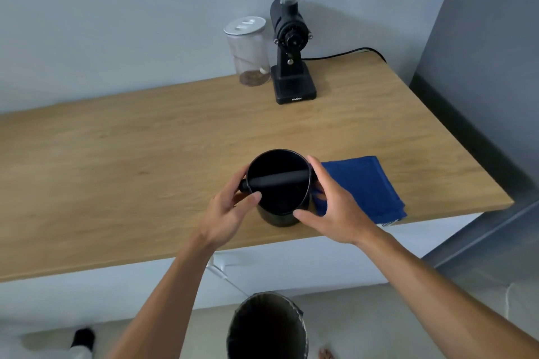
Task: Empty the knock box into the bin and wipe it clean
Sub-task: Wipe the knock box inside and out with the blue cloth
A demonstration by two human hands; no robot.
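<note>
A black cylindrical knock box (278,166) with a padded bar across its mouth stands upright near the front edge of the wooden counter (145,160). My left hand (230,210) cups its left side, thumb near the bar's end. My right hand (329,204) wraps its right side, thumb at the lower rim. A folded blue cloth (364,183) lies flat just right of the box, partly under my right hand. A round bin (267,326) with a dark liner stands on the floor below the counter, directly under the box.
A black coffee grinder (291,38) with a clear hopper stands at the back of the counter, its cable running right. A lidded glass jar (249,52) holding some coffee beans sits left of it. A grey wall panel rises at the right.
</note>
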